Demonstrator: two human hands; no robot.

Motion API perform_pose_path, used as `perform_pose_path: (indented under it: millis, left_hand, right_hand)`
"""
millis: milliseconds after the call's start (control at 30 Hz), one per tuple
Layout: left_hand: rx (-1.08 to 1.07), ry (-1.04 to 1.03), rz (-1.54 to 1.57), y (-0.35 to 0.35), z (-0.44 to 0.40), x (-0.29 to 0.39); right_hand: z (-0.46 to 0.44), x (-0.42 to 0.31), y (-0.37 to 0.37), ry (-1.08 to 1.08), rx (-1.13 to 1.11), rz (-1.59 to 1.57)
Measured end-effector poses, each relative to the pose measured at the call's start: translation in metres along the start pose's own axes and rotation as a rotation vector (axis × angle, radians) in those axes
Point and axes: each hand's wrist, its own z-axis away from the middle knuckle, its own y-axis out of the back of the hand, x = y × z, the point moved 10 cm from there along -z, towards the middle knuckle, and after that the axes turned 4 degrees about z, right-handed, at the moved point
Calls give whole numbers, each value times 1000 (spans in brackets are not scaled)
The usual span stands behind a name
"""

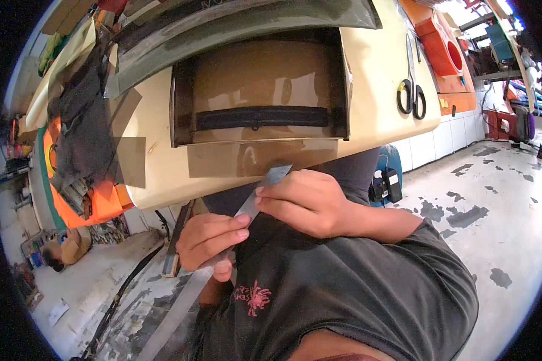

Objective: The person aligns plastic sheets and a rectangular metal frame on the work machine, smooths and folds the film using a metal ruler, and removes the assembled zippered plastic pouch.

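A long, narrow, translucent strip [176, 313] runs diagonally past the table's front edge and down to the bottom of the view. Both hands hold its upper part. My right hand [307, 201] pinches it close to the tip between thumb and fingers. Just below, my left hand [214, 240] has its fingers closed around the same strip. Beyond them on the table lies a dark see-through plastic panel [262, 78] with raised sides and a black zipper [262, 117] along its near part. A smoky flat plastic piece [223, 159] sits at the table edge under it.
Scissors [411, 96] rest on the cream table [379, 90] at the right, near an orange box [436, 48]. Long dark strips [247, 45] cross the back. Dark mesh material [84, 126] lies over an orange item [111, 204] at left. A person [72, 246] is in the left background.
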Motion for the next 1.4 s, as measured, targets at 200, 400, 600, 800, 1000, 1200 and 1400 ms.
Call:
perform_pose_path:
  millis: [200, 400, 600, 800, 1000, 1200, 1400]
  left_hand:
    - [-167, -98, -2, -29, -20, 5]
    - [-170, -122, -57, -49, -23, 7]
    - [-177, -145, -83, -65, -11, 5]
    - [-174, -100, -135, -71, -1, 4]
    - [-81, -152, -82, -69, 4, 5]
    - [-36, -71, -73, -65, -6, 3]
    - [17, -101, -33, -61, -9, 2]
  right_hand:
    - [10, 9, 22, -39, 17, 51]
    - [24, 20, 29, -106, 31, 76]
    - [32, 25, 33, -98, 18, 81]
    - [35, 26, 34, -71, 11, 59]
    - [35, 26, 34, -41, 27, 40]
    - [32, 27, 36, -42, 48, 44]
    - [26, 29, 40, -77, 75, 66]
